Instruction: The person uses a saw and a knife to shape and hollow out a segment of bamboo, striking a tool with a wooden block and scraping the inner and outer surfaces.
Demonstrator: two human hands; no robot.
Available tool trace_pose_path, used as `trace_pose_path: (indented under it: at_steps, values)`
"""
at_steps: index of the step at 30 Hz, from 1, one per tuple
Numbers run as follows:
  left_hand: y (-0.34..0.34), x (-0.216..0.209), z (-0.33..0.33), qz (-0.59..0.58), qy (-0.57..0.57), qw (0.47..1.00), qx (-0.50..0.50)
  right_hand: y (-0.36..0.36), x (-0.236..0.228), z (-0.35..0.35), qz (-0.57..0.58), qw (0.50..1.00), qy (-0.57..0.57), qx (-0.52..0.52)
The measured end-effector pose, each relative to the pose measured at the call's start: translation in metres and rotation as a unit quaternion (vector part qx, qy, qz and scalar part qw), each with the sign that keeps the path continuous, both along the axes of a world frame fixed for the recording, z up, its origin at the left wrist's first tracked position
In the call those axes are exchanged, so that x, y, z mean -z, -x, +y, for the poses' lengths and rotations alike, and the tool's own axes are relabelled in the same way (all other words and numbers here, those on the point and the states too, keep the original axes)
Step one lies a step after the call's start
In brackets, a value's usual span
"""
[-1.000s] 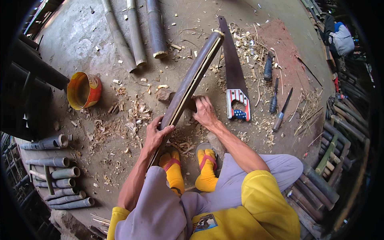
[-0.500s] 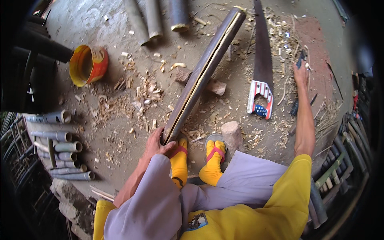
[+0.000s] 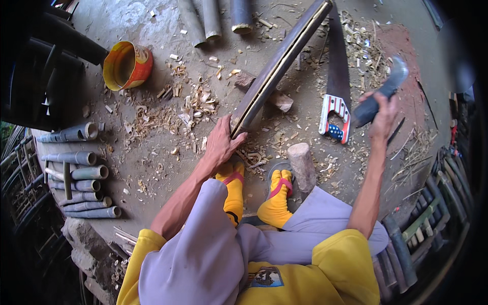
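A long dark bamboo pole with a pale split along its length slants up and away to the right. My left hand is closed round its near end, with the thumb at the cut edge. Farther along, the pole rests on a small block of wood. Out to the right, my right hand grips the thick black handle of a curved knife. Its blade is blurred and points away from me. Between the pole and the knife lies a handsaw with a striped and starred handle.
Wood shavings litter the ground. An orange-yellow bucket stands far left, above a row of short bamboo pieces. Several dark bamboo lengths lie at the far side. A wooden stump stands by my right foot; another dark blade lies right.
My right hand has picked the curved knife off the ground and brought it nearer. My left hand and the pole's near end have moved up and slightly right.
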State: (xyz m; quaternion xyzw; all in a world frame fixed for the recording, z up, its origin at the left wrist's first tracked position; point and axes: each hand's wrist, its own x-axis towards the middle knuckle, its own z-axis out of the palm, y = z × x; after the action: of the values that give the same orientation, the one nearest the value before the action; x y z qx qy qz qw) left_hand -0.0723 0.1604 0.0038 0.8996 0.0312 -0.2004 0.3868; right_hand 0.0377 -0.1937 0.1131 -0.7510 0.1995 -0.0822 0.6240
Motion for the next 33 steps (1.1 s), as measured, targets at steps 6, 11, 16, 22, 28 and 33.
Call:
trace_pose_path:
  at_steps: [6,11,16,22,28,33]
  values:
    - [-0.031,0.008,-0.025,0.026,-0.021,0.999,0.001,0.126,0.016,0.151,0.159,0.970,-0.068,-0.171]
    - [-0.026,0.017,-0.026,0.023,-0.048,0.999,-0.012,0.168,0.051,0.201,0.158,0.961,0.031,-0.223]
    - [-0.027,0.018,-0.025,0.020,-0.044,0.999,-0.018,0.161,0.051,0.209,0.167,0.960,0.034,-0.221]
    - [-0.027,0.015,-0.027,0.022,-0.055,0.998,-0.020,0.157,0.057,0.210,0.161,0.963,0.017,-0.217]
    - [-0.024,0.021,-0.024,-0.008,-0.048,0.999,-0.013,0.154,0.057,0.215,0.222,0.954,-0.021,-0.202]
    - [-0.024,0.025,-0.026,-0.029,-0.036,0.999,-0.012,0.145,0.057,0.220,0.225,0.959,-0.058,-0.161]
